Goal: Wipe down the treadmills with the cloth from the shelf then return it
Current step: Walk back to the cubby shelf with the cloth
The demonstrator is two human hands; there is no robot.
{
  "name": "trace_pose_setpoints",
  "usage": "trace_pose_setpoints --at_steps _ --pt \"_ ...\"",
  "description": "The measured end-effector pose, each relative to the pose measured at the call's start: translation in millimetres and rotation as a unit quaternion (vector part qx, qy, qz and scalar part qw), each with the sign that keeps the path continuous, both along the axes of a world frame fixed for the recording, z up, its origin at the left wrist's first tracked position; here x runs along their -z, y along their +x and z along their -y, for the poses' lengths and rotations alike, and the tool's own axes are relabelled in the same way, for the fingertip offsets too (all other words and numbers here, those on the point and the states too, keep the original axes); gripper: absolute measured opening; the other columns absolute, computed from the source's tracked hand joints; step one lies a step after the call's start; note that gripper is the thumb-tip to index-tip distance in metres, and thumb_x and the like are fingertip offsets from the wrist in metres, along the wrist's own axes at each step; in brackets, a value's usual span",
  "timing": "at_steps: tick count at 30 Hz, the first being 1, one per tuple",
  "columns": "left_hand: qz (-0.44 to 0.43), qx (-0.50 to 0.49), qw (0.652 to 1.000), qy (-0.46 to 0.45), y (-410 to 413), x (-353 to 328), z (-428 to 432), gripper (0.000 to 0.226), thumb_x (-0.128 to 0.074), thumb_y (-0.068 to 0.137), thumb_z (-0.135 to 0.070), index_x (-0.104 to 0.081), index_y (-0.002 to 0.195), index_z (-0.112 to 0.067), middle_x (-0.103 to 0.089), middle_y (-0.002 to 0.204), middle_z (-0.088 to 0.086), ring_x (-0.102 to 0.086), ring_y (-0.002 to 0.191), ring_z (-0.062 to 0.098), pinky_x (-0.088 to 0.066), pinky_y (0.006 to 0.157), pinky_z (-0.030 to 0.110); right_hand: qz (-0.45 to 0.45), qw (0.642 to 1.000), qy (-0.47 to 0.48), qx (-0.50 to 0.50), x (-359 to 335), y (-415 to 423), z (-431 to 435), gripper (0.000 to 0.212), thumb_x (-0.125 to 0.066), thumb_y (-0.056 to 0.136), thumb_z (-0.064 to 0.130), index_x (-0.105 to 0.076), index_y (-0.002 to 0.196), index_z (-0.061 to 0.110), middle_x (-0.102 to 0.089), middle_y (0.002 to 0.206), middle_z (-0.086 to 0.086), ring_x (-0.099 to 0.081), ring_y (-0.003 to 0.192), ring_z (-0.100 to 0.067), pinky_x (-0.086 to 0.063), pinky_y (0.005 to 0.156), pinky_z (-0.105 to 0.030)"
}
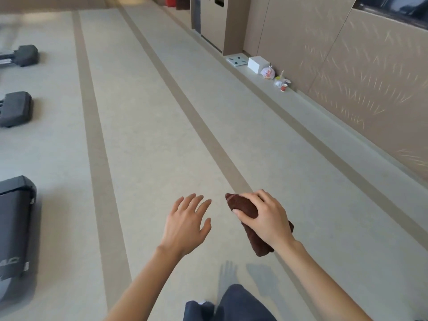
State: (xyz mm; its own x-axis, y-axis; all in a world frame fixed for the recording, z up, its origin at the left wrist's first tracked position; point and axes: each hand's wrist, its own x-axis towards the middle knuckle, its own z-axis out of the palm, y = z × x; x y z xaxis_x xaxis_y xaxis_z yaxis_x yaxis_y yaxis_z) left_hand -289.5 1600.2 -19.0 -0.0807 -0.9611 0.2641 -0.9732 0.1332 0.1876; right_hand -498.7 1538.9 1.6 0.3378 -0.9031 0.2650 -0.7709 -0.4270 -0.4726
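Note:
A dark brown folded cloth (245, 208) is gripped in my right hand (264, 218), low in the middle of the view, held above the floor. To its left my left hand (187, 222) hovers with fingers spread and nothing in it. Along the left edge the rear ends of three dark treadmills show: the nearest (16, 228), a middle one (16, 108) and a far one (25, 55). Both hands are well to the right of them. No shelf can be made out with certainty.
A pale floor with tan stripes (192, 112) runs ahead. By the right wall lie a bathroom scale (236, 60), a white box (257, 64), a plastic bag (268, 72) and a red cup (284, 87). A tall beige cabinet (220, 22) stands at the back.

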Motion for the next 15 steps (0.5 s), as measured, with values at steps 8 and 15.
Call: trace_pose_setpoints --at_steps 8,15 --pt "0.007 0.001 0.999 0.048 17.1 37.3 119.7 0.043 -0.078 0.068 -0.028 -0.070 0.109 -0.016 -0.069 0.108 0.005 -0.065 0.104 0.027 -0.051 0.089 0.044 -0.028 0.998 0.050 -0.030 39.3 14.7 121.9 0.037 -0.063 0.079 0.052 -0.067 0.107 0.026 -0.060 0.093 0.009 -0.060 0.086 -0.015 -0.048 0.071 -0.027" --pt "0.028 -0.004 0.999 0.041 36.2 23.0 286.2 0.043 -0.078 0.068 -0.030 -0.070 0.108 -0.016 -0.070 0.107 0.004 -0.065 0.104 0.026 -0.051 0.089 0.044 -0.039 0.998 0.056 -0.017 25.7 23.9 294.5 0.033 -0.071 0.078 0.046 -0.069 0.103 0.025 -0.061 0.090 0.005 -0.061 0.084 -0.019 -0.051 0.071 -0.034"
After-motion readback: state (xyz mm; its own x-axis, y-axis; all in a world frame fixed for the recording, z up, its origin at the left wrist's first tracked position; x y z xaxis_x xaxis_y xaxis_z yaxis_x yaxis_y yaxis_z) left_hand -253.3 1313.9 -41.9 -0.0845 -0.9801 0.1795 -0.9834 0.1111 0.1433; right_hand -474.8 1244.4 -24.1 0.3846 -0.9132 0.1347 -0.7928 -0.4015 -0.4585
